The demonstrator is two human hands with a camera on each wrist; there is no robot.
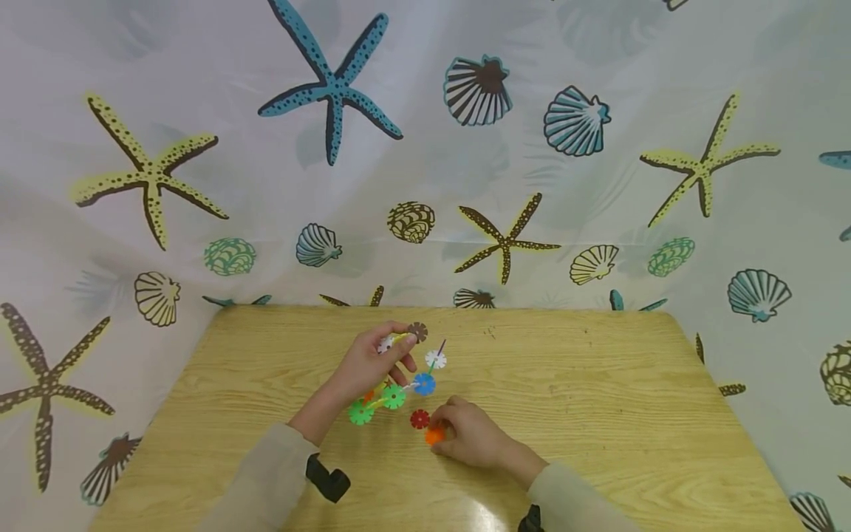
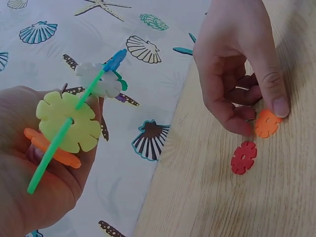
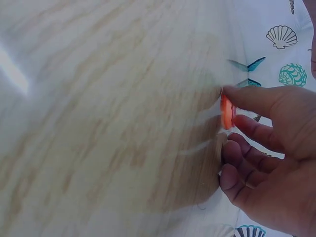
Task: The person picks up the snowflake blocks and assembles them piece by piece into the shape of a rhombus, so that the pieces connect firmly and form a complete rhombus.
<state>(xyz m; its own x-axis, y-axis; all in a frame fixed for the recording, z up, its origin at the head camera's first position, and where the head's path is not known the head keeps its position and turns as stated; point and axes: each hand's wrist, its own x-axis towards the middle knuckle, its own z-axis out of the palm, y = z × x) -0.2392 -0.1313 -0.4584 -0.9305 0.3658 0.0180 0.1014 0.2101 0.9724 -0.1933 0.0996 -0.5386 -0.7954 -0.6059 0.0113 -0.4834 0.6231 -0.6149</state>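
My left hand (image 1: 372, 362) holds up a chain of notched plastic discs joined by thin sticks. On this chain are a brown disc (image 1: 417, 332), a blue disc (image 1: 425, 383), a green disc (image 1: 394, 397) and a white disc (image 1: 435, 360). The left wrist view shows a yellow disc (image 2: 59, 116) threaded on a green stick (image 2: 45, 165). Low at the tabletop, my right hand (image 1: 475, 436) pinches a loose orange notched disc (image 3: 227, 112) between thumb and finger. Beside it lies a red notched disc (image 2: 244, 158), flat on the wood.
The wooden table (image 1: 598, 414) reaches back to a pale curtain (image 1: 412, 162) printed with starfish and shells, which also hangs along both sides. Dark straps (image 1: 327, 479) sit on the sleeved wrists.
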